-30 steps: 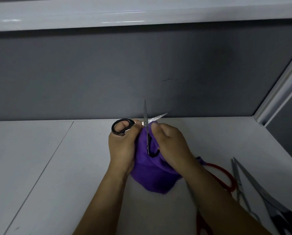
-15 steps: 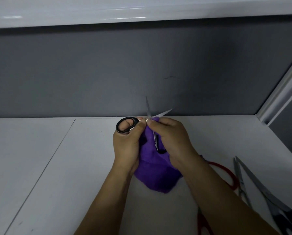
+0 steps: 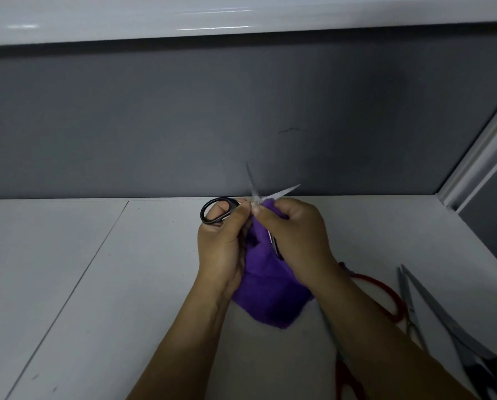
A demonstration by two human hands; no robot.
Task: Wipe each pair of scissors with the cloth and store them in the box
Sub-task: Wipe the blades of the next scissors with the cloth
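Note:
Small black-handled scissors (image 3: 217,213) are held above the white table, blades spread apart and pointing away from me. My left hand (image 3: 222,243) grips one black handle loop, a finger through it. My right hand (image 3: 295,241) holds a purple cloth (image 3: 267,290) pinched against the blades near the pivot; the second handle loop shows partly under that hand. The cloth hangs down between my two hands. No box is in view.
Red-handled scissors (image 3: 381,295) lie on the table under my right forearm. Slim silver scissors (image 3: 410,307) and large black-handled scissors (image 3: 455,333) lie at the right. A grey partition wall (image 3: 184,125) stands behind the white table (image 3: 97,284).
Both hands with the scissors and cloth have shifted slightly away from me. The right hand's fingers have slid up the cloth toward the blades' pivot.

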